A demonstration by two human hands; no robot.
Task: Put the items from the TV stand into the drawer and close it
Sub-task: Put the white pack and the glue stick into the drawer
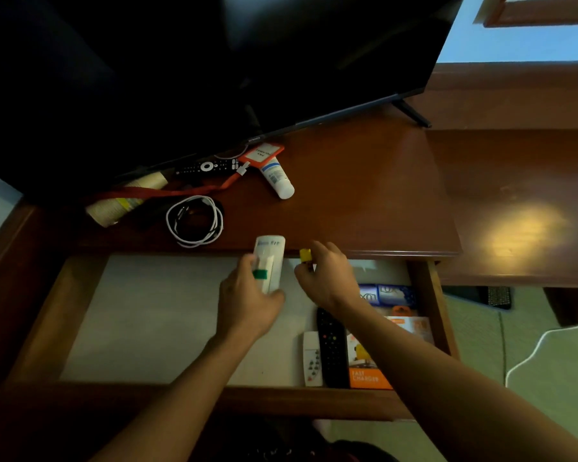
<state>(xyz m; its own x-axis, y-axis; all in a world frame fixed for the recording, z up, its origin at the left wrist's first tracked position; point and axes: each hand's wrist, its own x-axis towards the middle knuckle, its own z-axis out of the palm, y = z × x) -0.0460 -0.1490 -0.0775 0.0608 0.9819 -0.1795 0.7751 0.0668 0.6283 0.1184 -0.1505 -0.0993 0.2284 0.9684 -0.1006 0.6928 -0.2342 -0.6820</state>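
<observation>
My left hand (pixel 247 301) grips a white remote (pixel 270 261) with a green button, above the open drawer (pixel 167 315). My right hand (pixel 327 278) pinches a small yellow object (pixel 305 255) at the stand's front edge. On the TV stand (pixel 347 201) lie a coiled white cable (pixel 194 220), a black remote (pixel 209 167), a white tube (pixel 278 180), an orange card holder (pixel 262 152) on a red lanyard (pixel 167 193), and a cardboard roll (pixel 124 205). The drawer's right side holds a black remote (pixel 331 348), a small white remote (pixel 312 360), an orange charger box (pixel 371 368) and blue soap packs (pixel 389 295).
A large dark TV (pixel 214 68) stands on the stand and overhangs the items at its back. A lower wooden surface (pixel 521 208) adjoins on the right. A white cord (pixel 541 348) trails on the floor at the right.
</observation>
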